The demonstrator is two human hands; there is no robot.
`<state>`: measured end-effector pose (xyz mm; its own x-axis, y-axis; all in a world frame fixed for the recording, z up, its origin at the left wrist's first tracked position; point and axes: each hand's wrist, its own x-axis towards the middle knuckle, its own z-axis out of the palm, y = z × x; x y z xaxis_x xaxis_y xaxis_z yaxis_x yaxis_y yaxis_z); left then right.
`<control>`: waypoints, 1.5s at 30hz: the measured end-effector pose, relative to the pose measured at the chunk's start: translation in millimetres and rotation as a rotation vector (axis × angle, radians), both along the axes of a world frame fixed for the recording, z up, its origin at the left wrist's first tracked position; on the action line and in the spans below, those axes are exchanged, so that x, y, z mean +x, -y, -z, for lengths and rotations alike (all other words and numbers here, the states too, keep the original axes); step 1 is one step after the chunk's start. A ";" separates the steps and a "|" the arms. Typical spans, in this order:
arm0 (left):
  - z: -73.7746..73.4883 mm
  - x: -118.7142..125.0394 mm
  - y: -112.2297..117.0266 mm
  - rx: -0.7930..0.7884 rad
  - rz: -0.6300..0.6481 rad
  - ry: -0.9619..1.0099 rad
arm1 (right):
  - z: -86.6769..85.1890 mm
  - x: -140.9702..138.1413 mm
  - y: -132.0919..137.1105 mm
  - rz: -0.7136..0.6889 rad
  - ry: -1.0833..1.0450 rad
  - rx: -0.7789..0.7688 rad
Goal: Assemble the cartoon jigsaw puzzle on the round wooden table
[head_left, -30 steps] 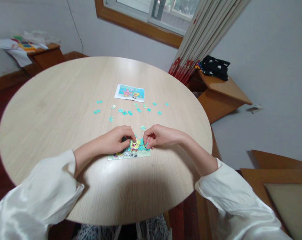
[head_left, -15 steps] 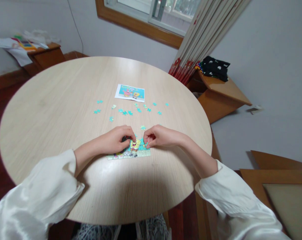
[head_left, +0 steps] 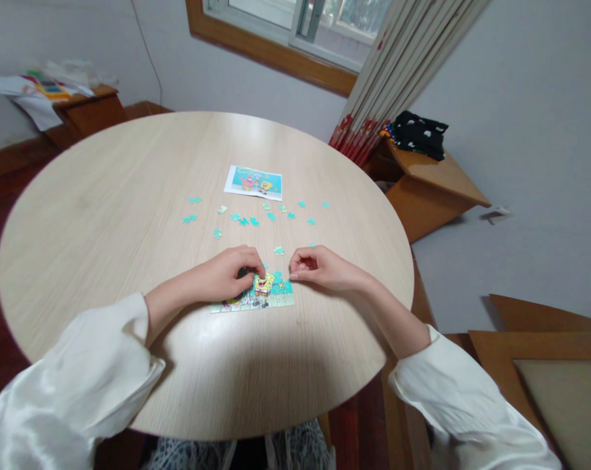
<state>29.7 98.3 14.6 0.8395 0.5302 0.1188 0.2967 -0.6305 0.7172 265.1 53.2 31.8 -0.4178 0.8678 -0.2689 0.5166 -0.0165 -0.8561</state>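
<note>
A partly built jigsaw (head_left: 272, 297) lies flat on the round pale-wood worktop (head_left: 104, 196), near its front edge and between the two hands; its finished part shows a yellow cartoon figure on turquoise, with a pale strip along the bottom row; the left hand (head_left: 227, 274) rests on the jigsaw's left part and hides it, fingers (head_left: 256, 264) curled together with their tips down on the pieces, and whether they pinch a loose piece cannot be told; the right hand (head_left: 321, 267) lies on the worktop just beside the jigsaw's upper right corner, knuckles up, thumb and forefinger drawn together at the corner and the other fingers folded into the palm; nothing can be made out between them; both arms come in from the near edge in loose white sleeves (head_left: 80, 385); one loose turquoise piece (head_left: 278, 250) lies just beyond the jigsaw, between the two hands; farther off a scatter of turquoise pieces (head_left: 249, 220) runs in a loose band across the middle of the worktop; beyond the band lies a printed picture (head_left: 253, 181), flat, in the same cartoon colours; off the worktop to the right stands a cardboard box (head_left: 435, 186) with a black spotted cloth (head_left: 419, 132) on top, beside a striped curtain (head_left: 398, 65); to the far left a low wooden cabinet (head_left: 90, 111) carries loose papers (head_left: 34, 94).
</note>
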 end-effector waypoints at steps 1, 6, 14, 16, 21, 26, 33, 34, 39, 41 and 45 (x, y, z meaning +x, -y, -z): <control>0.1 0.0 0.0 0.000 0.001 0.002 | 1.5 1.4 0.2 0.012 -0.023 -0.012; 1.3 -0.1 -0.6 0.004 -0.009 0.022 | 2.4 -2.6 -0.8 -0.038 0.040 -0.047; 1.3 -0.5 -1.5 -0.059 -0.101 0.096 | 2.4 2.0 -10.4 -0.009 -0.030 -0.050; -0.4 -0.6 -1.6 -0.074 -0.155 0.128 | 5.0 11.7 -18.3 0.120 -0.083 0.021; -4.0 -1.7 -4.2 -0.058 -0.385 0.242 | 9.4 36.6 -46.1 0.410 0.055 0.273; -6.1 -3.1 -8.5 -0.099 -0.621 0.322 | 12.6 42.0 -63.6 0.367 0.129 0.355; -11.7 -2.5 -9.4 -0.168 -0.773 0.368 | 9.3 9.3 -55.5 0.085 0.160 0.351; -12.2 -2.6 -9.6 -0.171 -0.787 0.371 | 8.8 3.8 -53.8 0.059 0.187 0.358; -11.3 -4.2 -12.1 -0.186 -0.842 0.390 | 7.4 -11.8 -51.5 0.006 0.300 0.341; -10.0 -4.7 -13.5 -0.203 -0.854 0.413 | 6.8 -12.5 -51.5 -0.003 0.298 0.318; -7.8 -5.0 -15.7 -0.227 -0.879 0.462 | 5.9 -12.5 -48.7 0.034 0.211 0.275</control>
<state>24.7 114.0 22.4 0.0397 0.9875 0.1526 0.2534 -0.1577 0.9544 252.6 101.9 25.9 -0.3471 0.9324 -0.1002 0.6860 0.1796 -0.7051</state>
